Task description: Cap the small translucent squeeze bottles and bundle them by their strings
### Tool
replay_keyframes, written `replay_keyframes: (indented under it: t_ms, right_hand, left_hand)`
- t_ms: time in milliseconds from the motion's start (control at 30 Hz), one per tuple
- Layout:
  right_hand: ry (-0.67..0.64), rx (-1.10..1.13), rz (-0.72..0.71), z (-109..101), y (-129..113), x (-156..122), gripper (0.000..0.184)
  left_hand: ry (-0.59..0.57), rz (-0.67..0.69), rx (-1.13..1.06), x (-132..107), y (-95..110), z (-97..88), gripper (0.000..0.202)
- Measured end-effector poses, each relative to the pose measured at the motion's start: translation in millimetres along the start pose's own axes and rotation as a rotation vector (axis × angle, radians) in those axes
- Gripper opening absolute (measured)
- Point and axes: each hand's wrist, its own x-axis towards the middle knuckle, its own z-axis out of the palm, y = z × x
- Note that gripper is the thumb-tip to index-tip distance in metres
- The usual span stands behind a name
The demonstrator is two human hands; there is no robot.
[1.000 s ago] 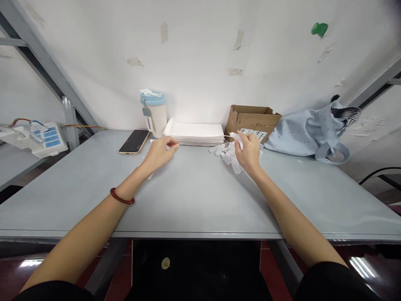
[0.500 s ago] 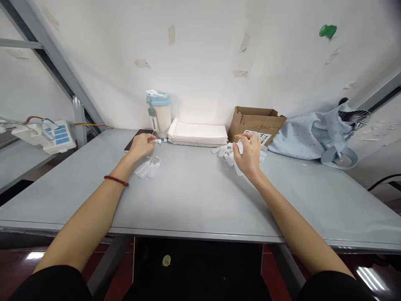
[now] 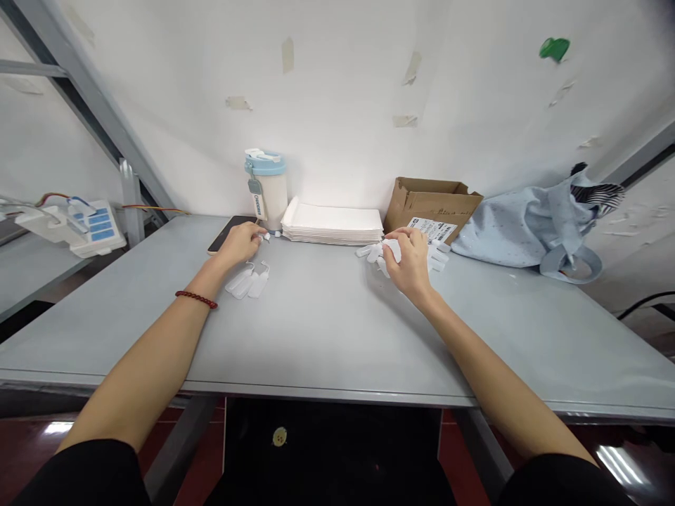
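My left hand (image 3: 241,242) rests on the table beside the cup, its fingers drawn together at some small white pieces (image 3: 265,237). What is between those fingertips, if anything, is too small to make out. Just below it lie several flat white tags (image 3: 247,282) with thin loops. Over a loose pile of similar white tags (image 3: 375,254), my right hand (image 3: 412,266) curves with thumb and fingers apart. White tags show in the gap between them, and the hand hides part of the pile.
Along the wall stand a cream cup with a blue lid (image 3: 274,193), a stack of white envelopes (image 3: 332,223) and an open cardboard box (image 3: 429,204). A phone (image 3: 226,233) lies behind my left hand. A light blue cloth bag (image 3: 517,228) slumps at right; a power strip (image 3: 98,232) sits left.
My right hand has shifted slightly left and lower over the pile, its fingers now down among the tags. My left hand has stayed almost in place.
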Motion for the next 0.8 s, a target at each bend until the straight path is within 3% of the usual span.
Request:
replay_keyframes:
  t_ms: [200,333,633,800]
  right_hand:
    - [-0.032,0.031,-0.026,7,-1,-5,0.018]
    - [-0.138,0.093,-0.071,14,-15,-14,0.016]
    - [-0.569,0.223,-0.199,28,-88,-25,0.023]
    - [-0.759,0.230,-0.217,59,-134,-18,0.055]
  left_hand:
    - [-0.026,-0.115,-0.072,-3,8,-5.6,0.026]
    - [-0.069,-0.148,-0.141,-4,17,-10.2,0.012]
    - [-0.123,-0.038,-0.205,-19,51,-25.0,0.013]
    - [-0.087,-0.030,-0.254,-22,59,-30.1,0.020]
